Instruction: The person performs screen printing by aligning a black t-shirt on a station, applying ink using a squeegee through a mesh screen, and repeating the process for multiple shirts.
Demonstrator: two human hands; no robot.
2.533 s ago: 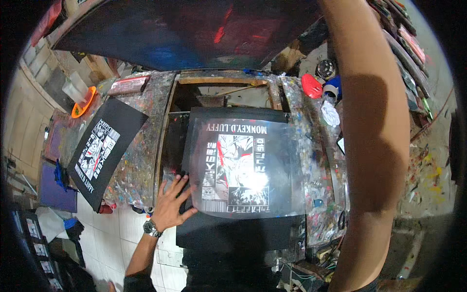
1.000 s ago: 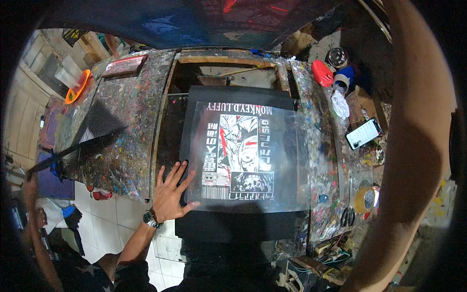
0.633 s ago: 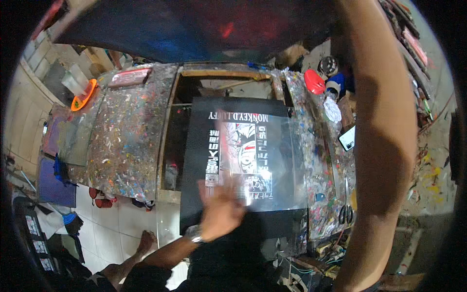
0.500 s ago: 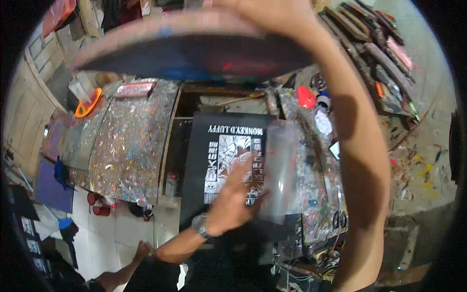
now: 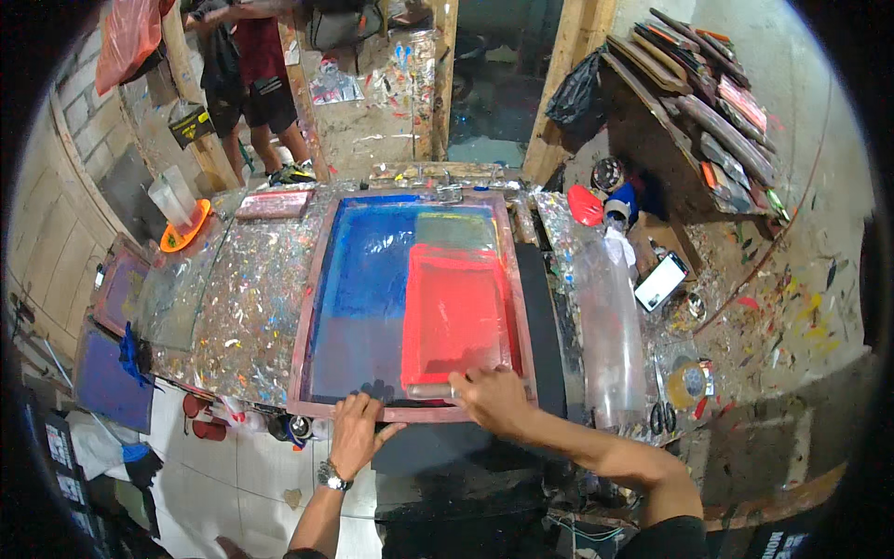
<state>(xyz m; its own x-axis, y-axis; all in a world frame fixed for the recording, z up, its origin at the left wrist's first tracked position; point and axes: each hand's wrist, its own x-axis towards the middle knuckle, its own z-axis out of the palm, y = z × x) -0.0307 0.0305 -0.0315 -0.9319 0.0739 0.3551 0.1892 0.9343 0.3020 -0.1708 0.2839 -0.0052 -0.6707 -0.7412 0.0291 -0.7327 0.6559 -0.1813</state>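
A wooden screen-printing frame (image 5: 300,356) lies lowered over black material (image 5: 541,296), its mesh covered in blue, grey and red areas (image 5: 454,307). My left hand (image 5: 359,432) grips the frame's front rim at the middle-left, fingers over the top. My right hand (image 5: 492,402) is closed on a squeegee (image 5: 515,388) at the lower end of the red area, inside the frame. Just right of the frame, a rolled clear plastic sheet (image 5: 610,345) rests on the paint-spattered bench.
An orange plate (image 5: 175,240) with a clear container and a pink squeegee (image 5: 274,206) sit left. A phone (image 5: 660,282), scissors (image 5: 663,410) and tape (image 5: 687,384) lie right, below piled squeegees (image 5: 724,121). Other people (image 5: 253,98) stand in the back-left.
The screen has come down over the printed black material. My right hand has left the raised screen for a squeegee; my left hand has moved to the rim. The plastic sheet now lies rolled aside.
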